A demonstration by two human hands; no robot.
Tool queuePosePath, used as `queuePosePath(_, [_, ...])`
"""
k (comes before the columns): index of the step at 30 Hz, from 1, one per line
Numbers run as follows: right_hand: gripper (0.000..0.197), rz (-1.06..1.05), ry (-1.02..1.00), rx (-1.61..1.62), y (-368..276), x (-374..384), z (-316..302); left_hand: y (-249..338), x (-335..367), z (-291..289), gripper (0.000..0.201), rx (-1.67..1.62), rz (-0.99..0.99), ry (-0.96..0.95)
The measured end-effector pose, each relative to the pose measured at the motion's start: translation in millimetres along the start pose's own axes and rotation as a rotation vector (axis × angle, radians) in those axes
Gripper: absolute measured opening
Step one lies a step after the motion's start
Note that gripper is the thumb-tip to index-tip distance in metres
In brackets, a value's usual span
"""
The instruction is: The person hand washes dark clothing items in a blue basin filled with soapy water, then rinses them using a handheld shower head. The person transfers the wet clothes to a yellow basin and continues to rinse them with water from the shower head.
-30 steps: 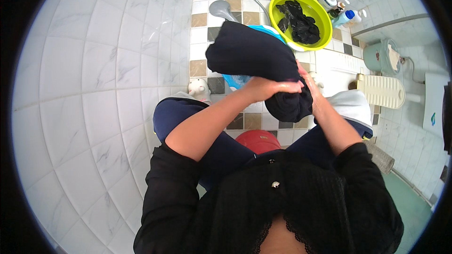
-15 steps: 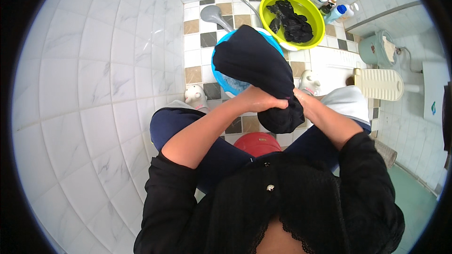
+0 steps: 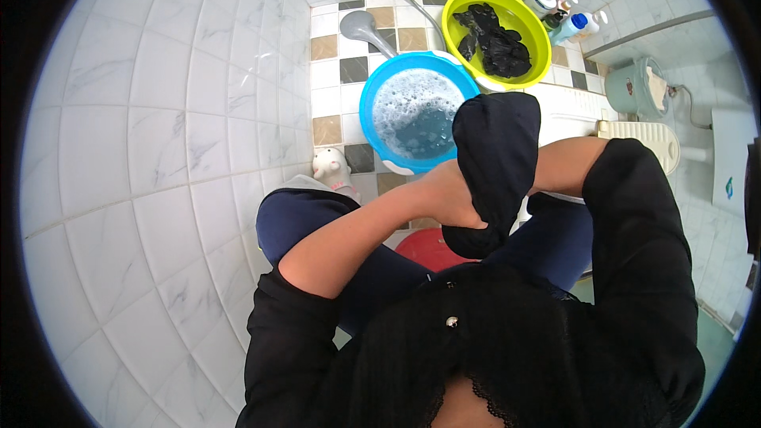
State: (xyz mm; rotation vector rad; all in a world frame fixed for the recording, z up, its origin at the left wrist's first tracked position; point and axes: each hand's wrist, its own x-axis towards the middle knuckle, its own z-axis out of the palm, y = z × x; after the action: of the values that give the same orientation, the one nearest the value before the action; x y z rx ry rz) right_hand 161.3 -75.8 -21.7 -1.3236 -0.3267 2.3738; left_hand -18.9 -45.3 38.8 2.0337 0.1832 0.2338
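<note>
A black cloth garment (image 3: pixel 498 154) is held up in front of my lap, its broad rounded end raised and its lower folds bunched. My left hand (image 3: pixel 453 196) grips it from the left, thumb pressed over the lower part. From the right, my right forearm (image 3: pixel 564 165) reaches to the cloth, and the right hand is hidden behind or inside it. The raised end overlaps the right edge of a blue basin (image 3: pixel 369 115), which holds foamy, cloudy water (image 3: pixel 416 115). Farther back, a yellow-green basin (image 3: pixel 450 28) contains wet black cloth (image 3: pixel 505 51).
A grey shower head (image 3: pixel 359 25) lies on the checkered floor behind the blue basin. Several pump bottles (image 3: pixel 544 0) line the back wall. At right are a grey-green bucket (image 3: pixel 628 89) and a cream ridged plastic piece (image 3: pixel 644 136). A red stool (image 3: pixel 428 249) shows beneath me.
The garment has moved right and towards me, uncovering the blue basin's foamy water. My right elbow has swung outward and up, and the right hand has gone out of sight at the cloth.
</note>
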Motion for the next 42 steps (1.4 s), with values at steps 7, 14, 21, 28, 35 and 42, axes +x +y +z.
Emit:
queuePosePath(7, [0.038, 0.015, 0.026, -0.071, -11.5, 3.1, -0.8, -11.6, -8.6, 4.1, 0.049, 0.061, 0.077, 0.026])
queuePosePath(14, [0.04, -0.339, 0.165, 0.116, 13.9, 23.5, 8.2, -26.0, 4.5, -15.2, 0.056, 0.127, -0.247, -0.115])
queuePosePath(21, [0.053, -0.452, -0.098, 0.626, 20.6, -14.6, 7.5, -47.2, 16.3, -43.1, 0.05, -0.6, -0.423, 0.47])
queuePosePath(28, [0.047, -0.608, -0.135, 0.396, 45.6, -62.6, 19.4, -34.5, 26.2, -50.4, 0.052, -1.074, -0.832, 0.351])
queuePosePath(35, [0.047, -0.824, 0.017, 0.482, 10.1, -104.1, 8.9, -38.5, 33.2, -45.2, 0.08, -1.271, -0.72, 0.299])
queuePosePath(42, [0.039, -0.992, 0.176, 0.415, -69.3, -113.6, -28.6, -33.8, 28.8, -51.7, 0.073, -1.125, -0.621, 0.452])
